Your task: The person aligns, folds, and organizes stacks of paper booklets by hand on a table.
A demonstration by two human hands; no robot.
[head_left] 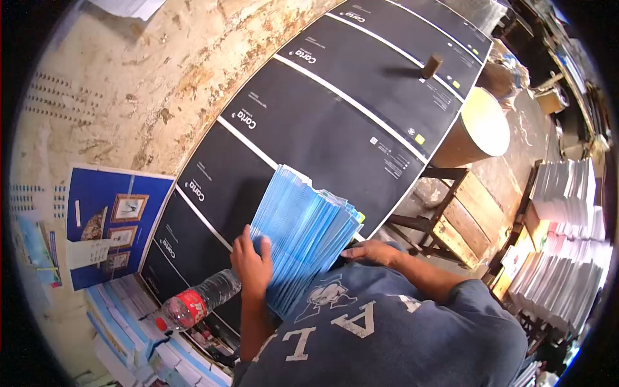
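Observation:
A thick stack of thin blue booklets rests on the black-covered table, its many edges fanned like a row of pages. My left hand presses against the stack's left side, thumb and fingers closed on its edge. At the lower right edge of the stack is my right hand, its fingers closed at the booklets' edge and partly hidden. A clear plastic bottle with a red label and red cap lies on its side, left of my left forearm.
Black sheets printed "Carta" cover the table, with a small brown cylinder standing near the far end. To the right are a large round bin, a wooden stool and tall paper stacks. A worn wall borders the left.

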